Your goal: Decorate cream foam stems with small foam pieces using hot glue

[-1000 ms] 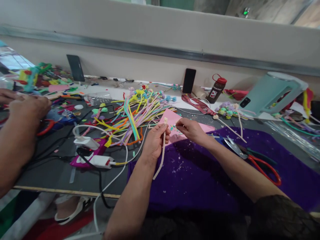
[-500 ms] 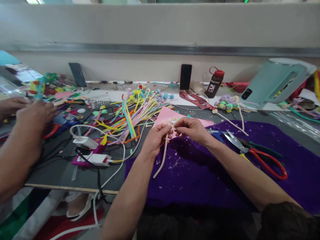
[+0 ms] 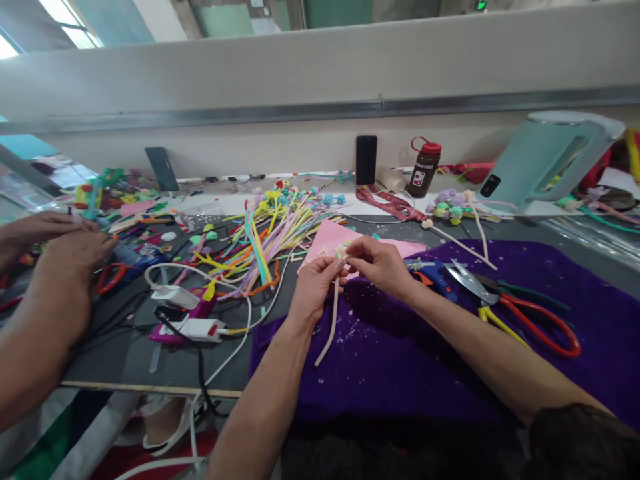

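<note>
A cream pipe-cleaner flower (image 3: 331, 330) is held over the purple cloth (image 3: 395, 353), its bent stem hanging down. My left hand (image 3: 315, 287) pinches it just below the small head. From the other side, the closed fingertips of my right hand (image 3: 384, 268) meet at the flower head. The fingers partly cover that head, so its petals are hard to make out. Behind both hands lies a pink sheet (image 3: 327, 235). Two similar cream flowers (image 3: 463, 245) rest on the table to the right.
Red-handled scissors (image 3: 537, 323) lie right of my forearm, with pliers and a blue tool (image 3: 434, 277) alongside. Bundled pipe cleaners (image 3: 270, 247) and a power strip with cables (image 3: 187, 320) are left. A bottle (image 3: 425, 170) and kettle (image 3: 547, 160) stand behind. A co-worker's hands (image 3: 75, 247) work far left.
The camera view has tilted and shifted slightly. Both my hands keep their hold at the flower, with only small finger movement. The co-worker's hands have also shifted a little.
</note>
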`<act>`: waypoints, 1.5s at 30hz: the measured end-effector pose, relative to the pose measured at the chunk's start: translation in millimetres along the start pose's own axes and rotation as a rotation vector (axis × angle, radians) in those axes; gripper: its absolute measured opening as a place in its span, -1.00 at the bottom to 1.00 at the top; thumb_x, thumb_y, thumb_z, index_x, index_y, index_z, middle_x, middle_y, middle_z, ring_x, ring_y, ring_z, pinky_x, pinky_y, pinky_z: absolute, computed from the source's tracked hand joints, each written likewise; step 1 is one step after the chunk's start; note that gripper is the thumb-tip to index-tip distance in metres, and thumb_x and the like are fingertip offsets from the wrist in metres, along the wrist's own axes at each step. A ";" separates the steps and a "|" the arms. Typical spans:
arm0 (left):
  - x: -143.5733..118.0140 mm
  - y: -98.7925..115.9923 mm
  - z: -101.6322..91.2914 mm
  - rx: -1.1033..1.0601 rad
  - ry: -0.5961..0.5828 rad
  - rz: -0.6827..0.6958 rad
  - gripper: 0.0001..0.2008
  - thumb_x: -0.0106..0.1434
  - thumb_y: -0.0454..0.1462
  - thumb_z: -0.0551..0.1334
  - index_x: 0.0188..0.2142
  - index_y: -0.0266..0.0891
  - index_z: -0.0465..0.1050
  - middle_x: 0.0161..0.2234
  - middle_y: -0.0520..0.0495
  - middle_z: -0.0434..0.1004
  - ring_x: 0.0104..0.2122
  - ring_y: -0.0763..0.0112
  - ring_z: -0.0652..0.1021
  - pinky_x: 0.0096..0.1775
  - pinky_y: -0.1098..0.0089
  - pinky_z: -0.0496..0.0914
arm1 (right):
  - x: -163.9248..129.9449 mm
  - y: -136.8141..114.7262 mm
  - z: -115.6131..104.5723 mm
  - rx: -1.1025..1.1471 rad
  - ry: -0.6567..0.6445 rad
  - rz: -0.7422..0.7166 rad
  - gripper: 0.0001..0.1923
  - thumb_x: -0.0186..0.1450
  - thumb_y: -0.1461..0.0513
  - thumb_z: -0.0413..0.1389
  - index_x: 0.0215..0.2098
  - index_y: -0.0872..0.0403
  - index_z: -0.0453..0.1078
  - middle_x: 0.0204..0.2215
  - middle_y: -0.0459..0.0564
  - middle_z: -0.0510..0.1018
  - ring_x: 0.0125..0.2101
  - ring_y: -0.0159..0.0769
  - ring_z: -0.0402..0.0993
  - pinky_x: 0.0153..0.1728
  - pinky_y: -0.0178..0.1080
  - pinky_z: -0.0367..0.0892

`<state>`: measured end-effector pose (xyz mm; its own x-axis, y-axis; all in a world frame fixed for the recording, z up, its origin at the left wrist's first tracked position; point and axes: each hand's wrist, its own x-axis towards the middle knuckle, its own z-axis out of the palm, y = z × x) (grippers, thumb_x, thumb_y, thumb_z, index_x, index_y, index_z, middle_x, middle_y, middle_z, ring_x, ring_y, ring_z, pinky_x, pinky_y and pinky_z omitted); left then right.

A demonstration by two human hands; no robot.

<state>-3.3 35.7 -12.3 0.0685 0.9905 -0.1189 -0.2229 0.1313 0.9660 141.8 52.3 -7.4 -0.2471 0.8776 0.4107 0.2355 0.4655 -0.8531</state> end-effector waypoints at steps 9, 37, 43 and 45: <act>-0.8 -2.0 2.3 0.044 -0.025 0.020 -0.71 -0.05 -0.14 0.31 -0.44 -0.33 0.39 -0.55 0.03 0.44 -0.64 0.61 0.41 -0.60 0.58 0.31 | 5.1 -1.8 -6.2 0.243 -0.084 0.270 -0.86 0.07 0.21 0.12 -0.49 0.15 0.35 -0.66 -0.16 0.39 -0.66 -0.47 0.34 -0.69 -0.45 0.20; 8.7 3.0 -1.0 -0.115 -0.104 -0.116 -0.87 -0.03 -0.30 0.28 -0.49 -0.35 0.41 -0.62 0.06 0.39 -0.68 0.64 0.37 -0.66 0.63 0.29 | 3.0 -2.4 -4.6 0.043 -0.022 0.037 -0.82 0.14 0.16 0.10 -0.47 0.12 0.39 -0.61 -0.16 0.42 -0.63 -0.52 0.35 -0.58 -0.45 0.24; 9.0 5.9 -2.7 -0.126 -0.053 -0.144 -0.84 -0.03 -0.26 0.29 -0.53 -0.35 0.38 -0.64 0.07 0.38 -0.71 0.66 0.35 -0.66 0.63 0.28 | 13.3 -28.5 -49.6 0.043 0.098 0.055 -0.81 0.14 0.16 0.08 -0.46 0.15 0.37 -0.61 -0.13 0.43 -0.68 -0.55 0.32 -0.69 -0.47 0.16; 8.4 5.5 -3.1 -0.110 -0.063 -0.133 -0.83 -0.03 -0.25 0.29 -0.53 -0.35 0.38 -0.62 0.06 0.39 -0.69 0.65 0.36 -0.66 0.63 0.28 | 11.5 -34.3 -70.9 -0.017 0.122 0.054 -0.81 0.14 0.16 0.09 -0.48 0.15 0.36 -0.64 -0.13 0.43 -0.68 -0.55 0.31 -0.70 -0.47 0.13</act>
<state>-6.9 44.9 -8.7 0.1643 0.9601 -0.2263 -0.3123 0.2682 0.9113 197.5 54.5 49.4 -0.1181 0.9083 0.4013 0.2615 0.4183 -0.8698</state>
